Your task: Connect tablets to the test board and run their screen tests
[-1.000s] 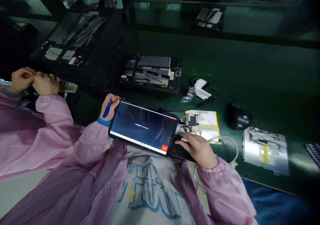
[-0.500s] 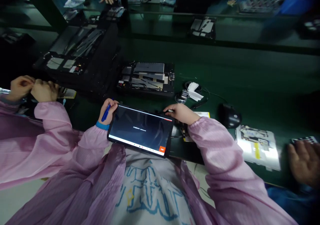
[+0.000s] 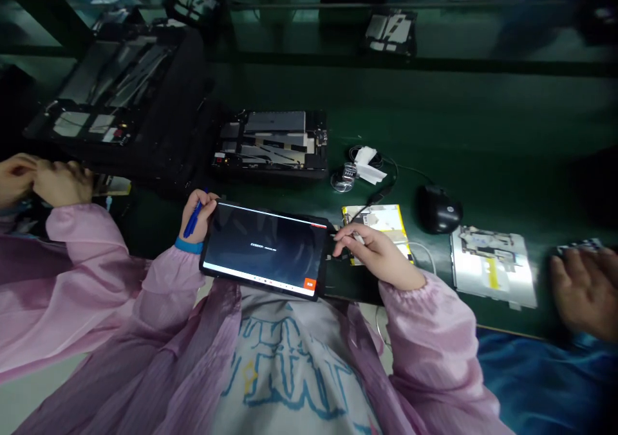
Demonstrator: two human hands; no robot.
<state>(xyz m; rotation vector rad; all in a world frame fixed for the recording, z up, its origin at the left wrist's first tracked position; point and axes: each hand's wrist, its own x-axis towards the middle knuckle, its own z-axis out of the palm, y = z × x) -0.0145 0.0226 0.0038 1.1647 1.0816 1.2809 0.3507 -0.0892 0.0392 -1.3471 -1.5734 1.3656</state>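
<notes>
A tablet [image 3: 264, 248] with a lit dark screen, a line of small text and an orange button at its lower right lies tilted before my body. My left hand [image 3: 197, 213] is closed on its upper left corner and also keeps a blue pen [image 3: 193, 218] between the fingers. Beside the tablet's right edge, my right hand [image 3: 371, 248] pinches a small white cable plug [image 3: 358, 237]. A white cable [image 3: 427, 255] emerges behind that hand. Whether the plug touches the tablet, I cannot tell. Partly under my right hand lies a silver battery pack with yellow edges [image 3: 386, 216].
Opened tablet bodies form a stack [image 3: 273, 140] ahead and a taller stack [image 3: 111, 94] at left. A black mouse [image 3: 438, 208], coiled cable with white tag [image 3: 369, 165] and silver panel [image 3: 497, 268] lie rightward. Co-workers' hands [image 3: 62, 181] [image 3: 582, 287] are on both sides.
My right hand has moved from the tablet's upper right corner down and right along its edge, uncovering more of the battery pack. The view has shifted slightly; my left hand keeps its hold.
</notes>
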